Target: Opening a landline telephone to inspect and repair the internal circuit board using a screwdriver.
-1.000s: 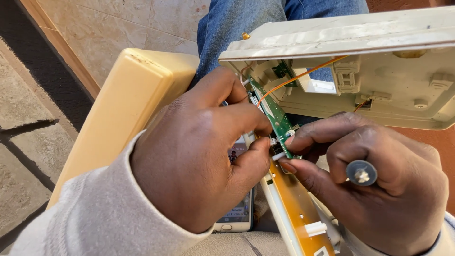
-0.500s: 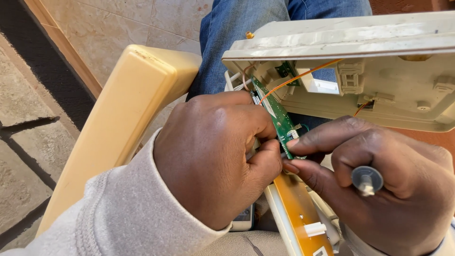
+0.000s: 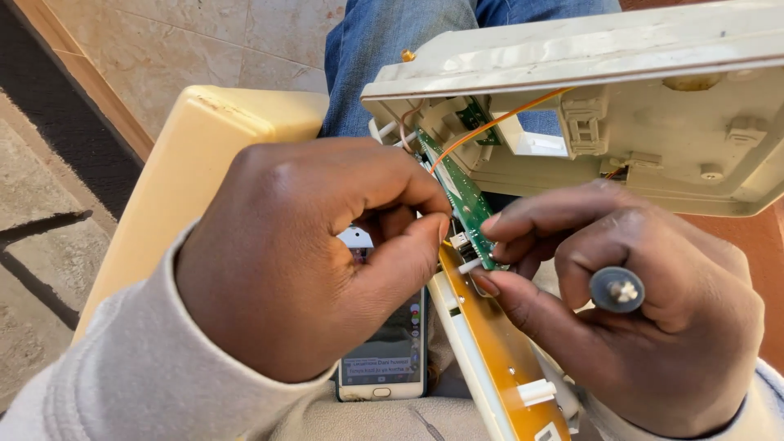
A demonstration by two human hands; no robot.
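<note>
Between both hands, green circuit board (image 3: 464,200) – left hand (image 3: 310,253), right hand (image 3: 629,310) – each grip pinching it.

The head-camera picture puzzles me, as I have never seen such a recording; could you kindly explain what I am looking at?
The camera sits on a person's head and looks down at their own two bare hands and lap. The left hand and the right hand meet at a narrow green circuit board, pinching its lower end. The board reaches up into an open cream plastic casing, where an orange wire runs. The right hand also holds a tool whose round grey handle end faces the camera. Below lies an orange-and-white panel. A smartphone rests on the lap, and a cream cover stands at the left.
</note>
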